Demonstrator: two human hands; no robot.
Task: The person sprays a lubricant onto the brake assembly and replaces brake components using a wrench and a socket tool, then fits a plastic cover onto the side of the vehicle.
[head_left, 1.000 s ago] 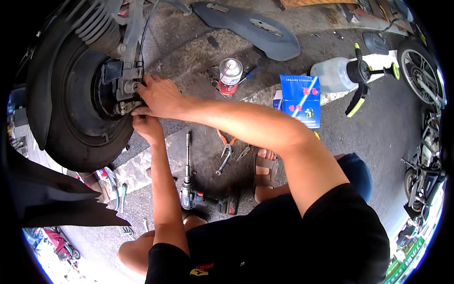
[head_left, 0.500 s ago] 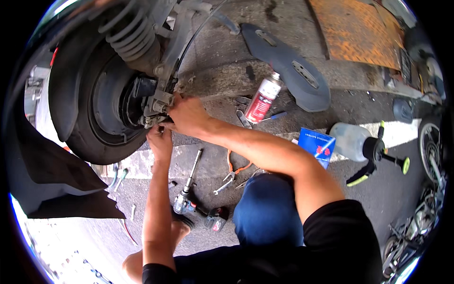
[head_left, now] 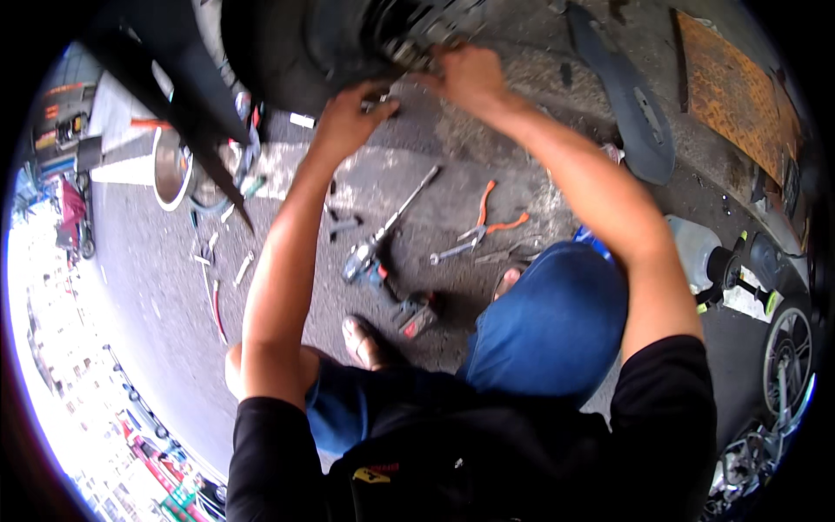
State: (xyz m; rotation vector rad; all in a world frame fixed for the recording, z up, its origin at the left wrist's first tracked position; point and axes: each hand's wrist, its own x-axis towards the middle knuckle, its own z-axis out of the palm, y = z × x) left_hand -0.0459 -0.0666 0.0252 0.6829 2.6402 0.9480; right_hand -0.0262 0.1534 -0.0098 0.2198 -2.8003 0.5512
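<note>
Red lettering and a yellow emblem mark the black shirt, a pale strip crosses the ground between the wheel and power driver, and the left hand, since parted from the right hand at the wheel's metal fitting, is half curled, though either grip's hold is unclear

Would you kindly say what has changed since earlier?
The left hand has moved leftward from the right hand, apparently holding a small shiny metal piece. The right hand stays by the grey metal fitting; the silver-and-black cordless tool lies as before.
</note>
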